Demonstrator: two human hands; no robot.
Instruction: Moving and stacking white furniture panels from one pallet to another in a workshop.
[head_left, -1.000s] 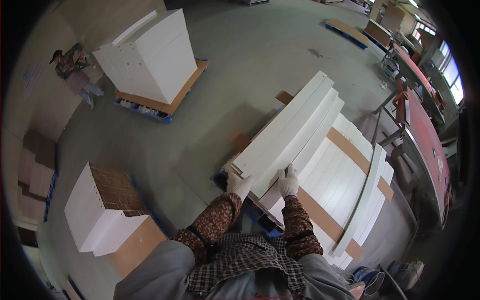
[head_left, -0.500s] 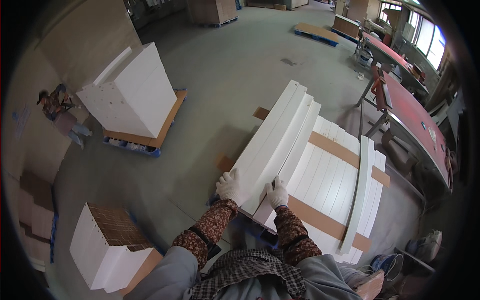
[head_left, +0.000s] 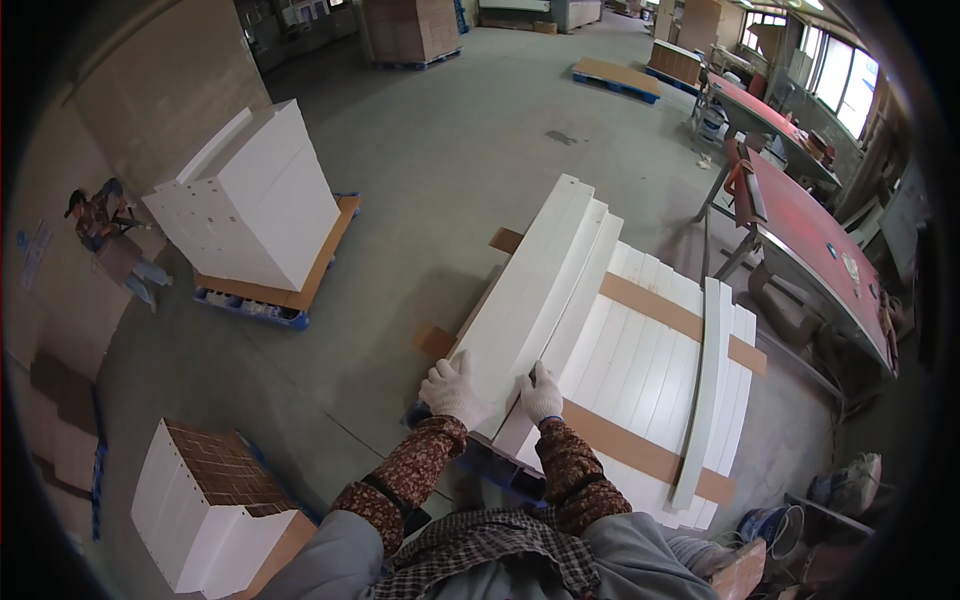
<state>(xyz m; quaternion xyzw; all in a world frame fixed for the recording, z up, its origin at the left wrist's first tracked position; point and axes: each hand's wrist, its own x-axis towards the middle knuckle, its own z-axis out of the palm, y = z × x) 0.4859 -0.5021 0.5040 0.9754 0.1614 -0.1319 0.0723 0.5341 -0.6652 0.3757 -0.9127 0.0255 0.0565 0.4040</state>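
Long white boards [head_left: 540,270] are stacked at the left side of a low pallet load in front of me. My left hand [head_left: 457,392], in a white knit glove, is closed over the near left edge of the top board. Beside it, my right hand [head_left: 541,393], gloved too, is closed around a small dark object [head_left: 533,372] at the right edge of the raised boards. Most of that object is hidden by the fingers. Right of the stack lies a lower layer of white boards [head_left: 630,350] with brown cardboard strips [head_left: 650,305] across it and one loose white strip [head_left: 703,400] on top.
White stacks stand on pallets at the left [head_left: 270,200] and lower left [head_left: 200,530]. Another person [head_left: 110,230] is at the far left. Red-topped tables [head_left: 810,230] line the right side. A blue bucket [head_left: 772,530] and shoes [head_left: 848,485] lie at lower right.
The whole view has shifted slightly, with the stack appearing a little further left. Both hands stay at the near end of the boards, and their grip looks the same.
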